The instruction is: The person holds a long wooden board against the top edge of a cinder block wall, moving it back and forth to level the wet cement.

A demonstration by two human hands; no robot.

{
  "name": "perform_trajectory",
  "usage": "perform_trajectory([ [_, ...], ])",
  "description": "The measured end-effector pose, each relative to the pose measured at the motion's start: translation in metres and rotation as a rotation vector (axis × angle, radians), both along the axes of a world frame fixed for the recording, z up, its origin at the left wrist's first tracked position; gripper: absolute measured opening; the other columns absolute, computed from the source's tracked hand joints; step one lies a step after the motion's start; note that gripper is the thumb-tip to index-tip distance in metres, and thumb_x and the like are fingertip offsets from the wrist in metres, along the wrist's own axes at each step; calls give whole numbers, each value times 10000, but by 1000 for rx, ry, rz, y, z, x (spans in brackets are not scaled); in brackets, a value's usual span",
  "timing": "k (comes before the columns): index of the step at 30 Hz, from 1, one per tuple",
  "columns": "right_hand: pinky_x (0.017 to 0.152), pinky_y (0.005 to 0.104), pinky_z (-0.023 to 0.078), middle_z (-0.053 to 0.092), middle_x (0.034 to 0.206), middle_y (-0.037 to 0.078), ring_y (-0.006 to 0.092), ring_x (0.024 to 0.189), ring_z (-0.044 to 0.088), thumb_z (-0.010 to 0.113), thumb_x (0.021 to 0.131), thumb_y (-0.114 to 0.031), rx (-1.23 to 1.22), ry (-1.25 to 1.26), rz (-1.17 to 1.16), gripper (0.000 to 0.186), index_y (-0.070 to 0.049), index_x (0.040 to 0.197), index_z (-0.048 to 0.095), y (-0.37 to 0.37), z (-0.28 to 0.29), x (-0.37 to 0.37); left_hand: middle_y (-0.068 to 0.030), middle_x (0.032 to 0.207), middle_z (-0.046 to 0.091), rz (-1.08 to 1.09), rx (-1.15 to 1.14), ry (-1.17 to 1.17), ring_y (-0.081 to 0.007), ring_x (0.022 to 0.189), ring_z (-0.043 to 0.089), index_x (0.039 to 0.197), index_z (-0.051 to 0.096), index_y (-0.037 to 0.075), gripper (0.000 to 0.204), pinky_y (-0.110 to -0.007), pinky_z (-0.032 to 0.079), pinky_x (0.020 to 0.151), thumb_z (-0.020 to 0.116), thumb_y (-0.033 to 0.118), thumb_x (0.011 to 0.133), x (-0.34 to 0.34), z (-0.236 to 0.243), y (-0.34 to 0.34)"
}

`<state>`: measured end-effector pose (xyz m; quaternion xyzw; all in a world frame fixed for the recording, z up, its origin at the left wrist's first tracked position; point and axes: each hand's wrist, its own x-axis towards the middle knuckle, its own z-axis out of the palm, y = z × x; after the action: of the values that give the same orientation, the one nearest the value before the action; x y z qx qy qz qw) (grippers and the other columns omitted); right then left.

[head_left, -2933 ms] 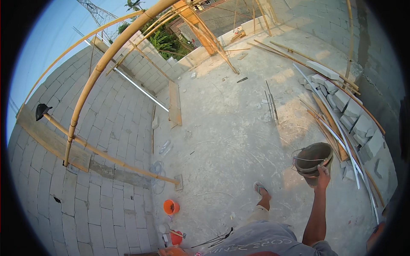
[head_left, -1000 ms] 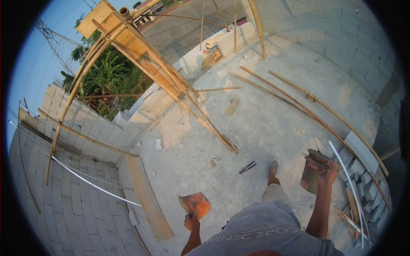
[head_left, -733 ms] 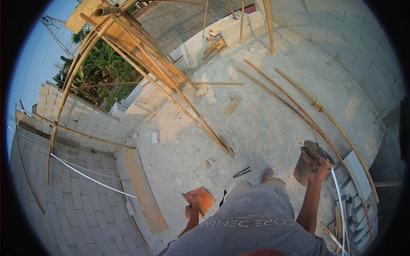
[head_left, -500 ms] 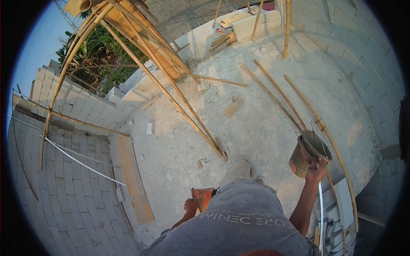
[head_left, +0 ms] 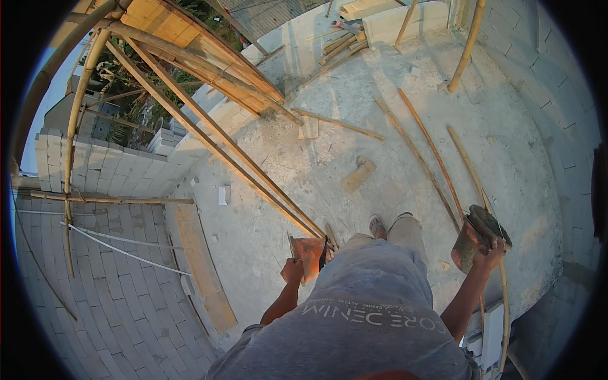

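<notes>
My left hand [head_left: 292, 271] is closed on the edge of an orange bucket [head_left: 309, 254] beside my left hip. That bucket is tipped, and part of it is hidden behind my shirt. Out to the right, my right hand [head_left: 489, 254] grips the rim of a second bucket [head_left: 465, 248], orange and caked with grey mortar. Its dark mouth faces up and away from me, with a thin wire handle across it. I cannot make out what is inside either one.
Two slanting timber props [head_left: 221, 149] reach the floor just ahead of my left hand. Long poles [head_left: 430, 152] lie at the right. A short board [head_left: 358, 175] rests ahead on the concrete floor [head_left: 285, 152]. Pale blocks [head_left: 491, 335] are stacked beneath my right arm.
I have stepped forward, and a different foot now shows in front. The left bucket has swung forward and up in view. The right bucket has shifted rightward, still gripped.
</notes>
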<state>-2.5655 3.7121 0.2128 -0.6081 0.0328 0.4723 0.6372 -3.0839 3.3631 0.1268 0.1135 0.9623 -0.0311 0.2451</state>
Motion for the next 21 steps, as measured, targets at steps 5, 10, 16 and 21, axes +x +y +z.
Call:
perform_trajectory([
  [5,636,250,341,566,1146,73,130,851,499,559,905,-298,-57,12,-6,441,-51,1262,481,99,0,-55,-129,891,699,-135,46,91,-317,893,658,1015,616,64,360,-418,379,933,574,375,838,-62,25,119],
  [10,846,335,423,574,1170,123,229,1089,532,515,930,-292,-100,39,139,409,16,1198,506,217,-58,-88,-148,877,687,-109,169,161,-324,845,647,1008,591,44,332,-425,382,917,562,339,859,-98,21,206],
  [16,593,229,361,555,961,-17,79,751,454,588,919,-288,-166,194,247,280,-103,1121,528,378,-75,-179,-155,946,690,112,101,87,-339,909,657,1012,606,45,377,-435,473,836,612,373,826,-109,36,308],
  [21,628,233,389,538,1027,-20,90,806,489,630,901,-256,-158,64,408,300,-93,1130,525,516,-17,-311,-151,876,697,257,-29,-68,-323,862,672,920,664,36,408,-431,496,789,668,415,771,-127,42,370],
])
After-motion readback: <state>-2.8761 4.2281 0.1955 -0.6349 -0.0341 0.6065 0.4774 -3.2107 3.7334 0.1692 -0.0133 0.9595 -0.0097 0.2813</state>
